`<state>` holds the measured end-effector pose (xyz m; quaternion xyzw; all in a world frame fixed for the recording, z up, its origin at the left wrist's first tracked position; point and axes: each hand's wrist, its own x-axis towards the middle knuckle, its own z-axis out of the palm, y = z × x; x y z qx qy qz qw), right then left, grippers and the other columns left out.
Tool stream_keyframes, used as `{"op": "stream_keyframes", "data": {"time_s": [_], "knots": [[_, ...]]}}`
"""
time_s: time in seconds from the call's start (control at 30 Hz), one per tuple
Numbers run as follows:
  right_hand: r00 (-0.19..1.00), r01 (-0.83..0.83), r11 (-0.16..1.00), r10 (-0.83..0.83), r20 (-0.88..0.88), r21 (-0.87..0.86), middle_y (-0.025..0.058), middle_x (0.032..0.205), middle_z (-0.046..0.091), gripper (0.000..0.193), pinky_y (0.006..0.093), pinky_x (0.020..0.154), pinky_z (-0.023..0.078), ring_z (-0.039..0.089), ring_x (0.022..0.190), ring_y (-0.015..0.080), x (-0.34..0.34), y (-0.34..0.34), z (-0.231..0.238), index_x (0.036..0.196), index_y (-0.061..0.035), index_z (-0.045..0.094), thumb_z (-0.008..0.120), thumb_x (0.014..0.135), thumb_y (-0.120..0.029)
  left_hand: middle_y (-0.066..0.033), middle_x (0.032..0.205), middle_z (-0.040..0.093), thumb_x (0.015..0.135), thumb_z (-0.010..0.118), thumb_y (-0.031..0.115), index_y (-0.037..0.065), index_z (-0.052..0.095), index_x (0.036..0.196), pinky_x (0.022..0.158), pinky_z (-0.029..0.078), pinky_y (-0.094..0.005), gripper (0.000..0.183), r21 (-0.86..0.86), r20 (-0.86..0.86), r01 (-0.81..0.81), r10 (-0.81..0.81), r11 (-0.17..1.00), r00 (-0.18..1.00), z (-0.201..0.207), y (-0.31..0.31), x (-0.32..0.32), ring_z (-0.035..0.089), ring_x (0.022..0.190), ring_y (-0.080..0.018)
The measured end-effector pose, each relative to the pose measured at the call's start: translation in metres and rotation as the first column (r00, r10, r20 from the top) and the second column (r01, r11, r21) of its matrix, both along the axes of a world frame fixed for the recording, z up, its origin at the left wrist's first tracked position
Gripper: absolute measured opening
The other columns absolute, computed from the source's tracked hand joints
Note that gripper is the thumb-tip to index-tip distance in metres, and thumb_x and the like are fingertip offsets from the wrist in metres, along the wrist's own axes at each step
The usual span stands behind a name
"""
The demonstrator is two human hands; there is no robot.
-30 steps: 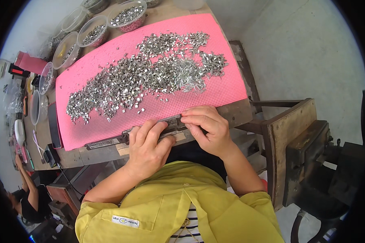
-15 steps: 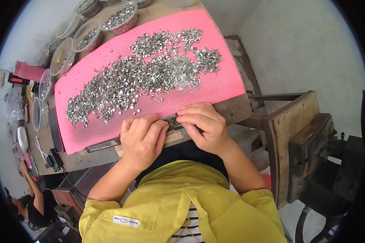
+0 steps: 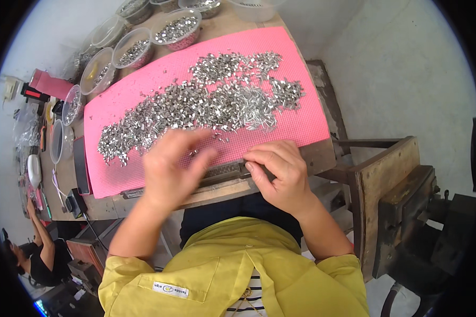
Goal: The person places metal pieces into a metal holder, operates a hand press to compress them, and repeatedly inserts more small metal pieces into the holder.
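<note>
Mat (image 3: 301, 127) lies on bench (image 3: 63, 179); metal pieces (image 3: 206, 105) spread across it. Your hands sit at its near edge; bowls (image 3: 177, 29) line its far left.

bare pink mat (image 3: 307, 124) right of metal pieces (image 3: 206, 105); bowls (image 3: 143, 45) crowd behind.

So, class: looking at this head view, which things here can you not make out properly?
- Left hand: motion-blurred, so any piece in its fingers is unreadable.
- Dark metal strip at the mat's near edge: partly covered by the right hand.
- Small metal pieces on the pink mat: too small to tell shapes.
</note>
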<state>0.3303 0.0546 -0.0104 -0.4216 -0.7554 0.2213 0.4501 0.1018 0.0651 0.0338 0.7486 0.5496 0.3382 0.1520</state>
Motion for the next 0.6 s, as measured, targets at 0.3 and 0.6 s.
{"op": "stream_keyframes", "data": {"time_s": [0.3, 0.6], "knots": [[0.978, 0.052, 0.996, -0.064, 0.197, 0.066, 0.0064, 0.095, 0.073, 0.013, 0.0431, 0.091, 0.044, 0.066, 0.097, 0.0275, 0.0, 0.092, 0.031, 0.097, -0.0102, 0.075, 0.078, 0.085, -0.015, -0.0106, 0.089, 0.078, 0.084, 0.084, 0.035, 0.008, 0.079, 0.101, 0.078, 0.058, -0.0388, 0.033, -0.327, -0.172, -0.23, 0.182, 0.917, 0.968, -0.021, 0.159, -0.065, 0.075, 0.082, -0.0244], [0.954, 0.066, 0.991, -0.029, 0.298, -0.116, 0.0132, 0.089, 0.076, 0.009, 0.0499, 0.086, 0.052, 0.072, 0.092, 0.0342, -0.011, 0.208, 0.021, 0.088, -0.0081, 0.077, 0.072, 0.086, -0.015, -0.01, 0.088, 0.077, 0.082, 0.087, 0.026, 0.008, 0.079, 0.096, 0.075, 0.056, -0.0394, 0.024, -0.431, -0.181, -0.176, 0.106, 0.885, 0.978, -0.033, 0.18, -0.062, 0.074, 0.08, -0.0259]]}}
